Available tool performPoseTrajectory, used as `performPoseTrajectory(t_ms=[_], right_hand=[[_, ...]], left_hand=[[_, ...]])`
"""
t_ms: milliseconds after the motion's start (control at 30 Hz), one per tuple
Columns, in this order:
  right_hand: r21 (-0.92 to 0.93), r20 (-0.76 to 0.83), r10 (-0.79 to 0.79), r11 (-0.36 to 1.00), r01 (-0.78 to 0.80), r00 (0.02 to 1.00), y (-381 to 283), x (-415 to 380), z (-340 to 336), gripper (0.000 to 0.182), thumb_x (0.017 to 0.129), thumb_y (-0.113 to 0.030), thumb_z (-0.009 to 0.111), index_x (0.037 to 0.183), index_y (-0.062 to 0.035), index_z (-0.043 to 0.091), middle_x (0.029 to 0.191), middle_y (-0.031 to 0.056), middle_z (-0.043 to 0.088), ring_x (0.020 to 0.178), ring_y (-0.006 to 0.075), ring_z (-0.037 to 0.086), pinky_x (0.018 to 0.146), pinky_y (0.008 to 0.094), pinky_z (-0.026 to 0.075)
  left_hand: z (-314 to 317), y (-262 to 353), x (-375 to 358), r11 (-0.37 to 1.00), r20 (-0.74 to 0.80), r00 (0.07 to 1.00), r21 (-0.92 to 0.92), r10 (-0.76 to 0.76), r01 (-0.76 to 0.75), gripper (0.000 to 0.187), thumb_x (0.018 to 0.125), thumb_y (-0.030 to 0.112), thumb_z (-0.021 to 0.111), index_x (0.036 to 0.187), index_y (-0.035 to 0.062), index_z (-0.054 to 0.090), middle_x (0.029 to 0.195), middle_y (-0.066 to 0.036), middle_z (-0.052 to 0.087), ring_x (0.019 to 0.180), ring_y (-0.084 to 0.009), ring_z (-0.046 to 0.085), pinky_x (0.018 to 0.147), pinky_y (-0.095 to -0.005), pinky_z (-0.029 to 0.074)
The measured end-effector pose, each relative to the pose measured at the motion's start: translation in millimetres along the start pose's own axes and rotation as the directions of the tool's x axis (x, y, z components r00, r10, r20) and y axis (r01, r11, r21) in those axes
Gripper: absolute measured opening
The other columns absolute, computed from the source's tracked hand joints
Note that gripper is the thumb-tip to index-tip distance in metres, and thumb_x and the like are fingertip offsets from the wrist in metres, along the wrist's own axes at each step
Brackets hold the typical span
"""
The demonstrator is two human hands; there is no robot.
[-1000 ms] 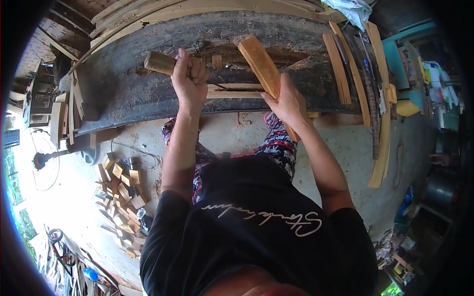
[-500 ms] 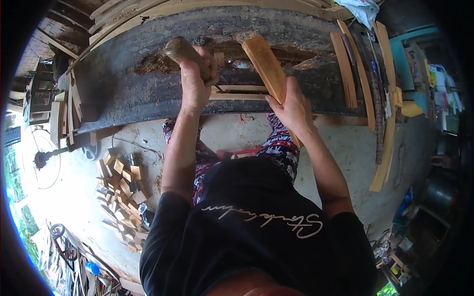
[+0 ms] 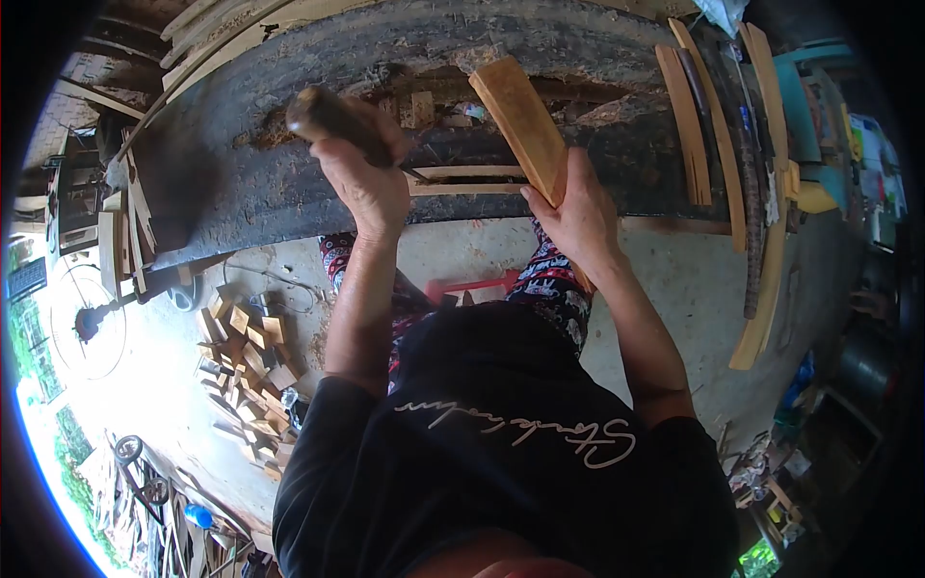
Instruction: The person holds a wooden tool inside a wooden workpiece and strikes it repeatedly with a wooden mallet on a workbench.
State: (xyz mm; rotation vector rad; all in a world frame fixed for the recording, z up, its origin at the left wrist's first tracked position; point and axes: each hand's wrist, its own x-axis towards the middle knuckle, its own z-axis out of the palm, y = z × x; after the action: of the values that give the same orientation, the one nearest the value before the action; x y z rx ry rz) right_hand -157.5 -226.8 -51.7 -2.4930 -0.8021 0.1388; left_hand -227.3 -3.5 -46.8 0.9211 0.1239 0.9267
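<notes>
"What's closest to you?"

"My patterned trousers (image 3: 554, 279), tucked in against the near edge of the bench (image 3: 241, 183). Down on the floor (image 3: 617, 356) to my left, a heap of cut wood blocks (image 3: 252, 361) takes up space beside my leg."

"And at that edge?"

"A pale slotted strip (image 3: 472, 190) lies along it, between my hands. My right hand (image 3: 583, 217) is clamped on a flat wooden bar (image 3: 525, 120), slanting up and away over the bench, its far end tipped to the left. My left hand (image 3: 371, 188) is closed round the thick handle of a thin-shafted tool (image 3: 332, 120); the shaft points at the strip's left end. Whether it touches, I can't tell."

"Room to move?"

"There's a gap between the bar and the tool, and open bench top left of my left hand. On the right it ends at the long wooden slats (image 3: 686, 125), lying crosswise and some jutting past the near edge."

"Farther out?"

"A rough, splintered hollow (image 3: 578, 91) in the bench top, beyond the strip. Past the far edge, long boards (image 3: 207, 29) run alongside, and a pale plastic bag (image 3: 725, 14) sits at the far right."
</notes>
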Motion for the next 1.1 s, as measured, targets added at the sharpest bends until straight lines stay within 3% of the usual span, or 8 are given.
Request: performPoseTrajectory(t_ms=[300,567,700,767,900,933,1033,1100], right_hand=[[-0.012,0.011,0.001,1.0,-0.001,1.0,0.9,1.7,0.4,0.052,0.082,-0.03,0.075,0.109,-0.0037,0.039,0.102,0.0201,0.058,0.082,0.0398,0.068,0.065,0.0464,0.058],[-0.018,0.054,0.012,1.0,-0.011,0.998,-0.6,5.9,-7.5,0.053,0.082,-0.031,0.075,0.111,-0.0051,0.039,0.107,0.0188,0.058,0.089,0.0413,0.066,0.072,0.0485,0.057],[-0.129,0.085,-0.176,0.974,0.186,0.981,-5.4,26.6,-28.2,0.055,0.079,-0.031,0.076,0.113,-0.0037,0.042,0.106,0.0184,0.061,0.088,0.0423,0.067,0.076,0.0516,0.056],[-0.191,0.435,-0.068,0.967,0.166,0.898,-35.8,47.6,-64.7,0.059,0.079,-0.03,0.078,0.122,-0.0067,0.044,0.102,0.0211,0.065,0.097,0.0398,0.066,0.081,0.0487,0.053],[-0.012,0.232,-0.386,0.917,0.4,0.893,-136.1,58.4,-138.8,0.06,0.078,-0.029,0.079,0.123,-0.0031,0.049,0.101,0.0155,0.067,0.087,0.025,0.068,0.073,0.0392,0.052],[0.053,-0.008,-0.65,0.759,0.649,0.76,-148.0,62.7,-140.8,0.061,0.079,-0.032,0.077,0.125,-0.0034,0.048,0.105,0.0145,0.066,0.088,0.0243,0.066,0.078,0.0388,0.052],[0.229,0.0,-0.792,0.594,0.771,0.611,-182.2,57.9,-149.2,0.062,0.08,-0.031,0.075,0.127,-0.0027,0.047,0.106,0.0151,0.066,0.092,0.0251,0.065,0.081,0.0383,0.051],[0.056,0.58,-0.482,0.828,0.558,0.657,-194.7,58.1,-162.5,0.064,0.079,-0.029,0.075,0.127,-0.0003,0.045,0.1,0.0159,0.065,0.09,0.0266,0.066,0.077,0.0407,0.051]], left_hand=[[-9.4,7.4,-12.8,0.997,0.078,0.994,0.017,0.07,-0.072,0.023,0.096,0.02,0.061,0.086,0.0083,0.044,0.057,0.0,0.041,0.046,-0.0086,0.034,0.042,-0.0255,0.026],[-25.1,14.0,-9.9,0.995,0.205,0.976,0.089,-0.069,0.052,0.019,0.093,0.013,0.061,0.085,0.0081,0.045,0.06,0.001,0.04,0.048,-0.0084,0.033,0.044,-0.0266,0.025],[-27.8,24.9,-7.0,0.971,0.214,0.952,0.151,-0.217,0.187,0.025,0.087,0.01,0.07,0.077,0.0084,0.047,0.06,0.001,0.047,0.05,-0.0065,0.041,0.043,-0.0245,0.031],[-29.4,28.2,-7.0,0.953,0.238,0.938,0.229,-0.254,0.2,0.024,0.086,0.01,0.072,0.078,0.0083,0.049,0.062,0.001,0.049,0.052,-0.0062,0.043,0.045,-0.0243,0.034],[-34.8,25.5,-7.2,0.928,0.227,0.934,0.316,-0.277,0.198,0.023,0.085,0.01,0.073,0.077,0.0082,0.051,0.065,0.002,0.051,0.054,-0.0065,0.046,0.047,-0.0242,0.037],[-31.6,29.5,-6.8,0.919,0.22,0.932,0.336,-0.29,0.206,0.024,0.085,0.011,0.074,0.077,0.0081,0.052,0.066,0.002,0.052,0.055,-0.0068,0.048,0.048,-0.0244,0.038],[-30.7,27.2,-6.4,0.895,0.209,0.936,0.408,-0.283,0.18,0.022,0.084,0.01,0.073,0.078,0.0077,0.053,0.066,0.002,0.053,0.056,-0.0073,0.048,0.05,-0.0248,0.039],[-27.5,32.2,-10.9,0.907,0.17,0.943,0.366,-0.287,0.209,0.019,0.082,0.009,0.073,0.079,0.0071,0.054,0.067,0.002,0.053,0.057,-0.008,0.049,0.051,-0.0252,0.04]])
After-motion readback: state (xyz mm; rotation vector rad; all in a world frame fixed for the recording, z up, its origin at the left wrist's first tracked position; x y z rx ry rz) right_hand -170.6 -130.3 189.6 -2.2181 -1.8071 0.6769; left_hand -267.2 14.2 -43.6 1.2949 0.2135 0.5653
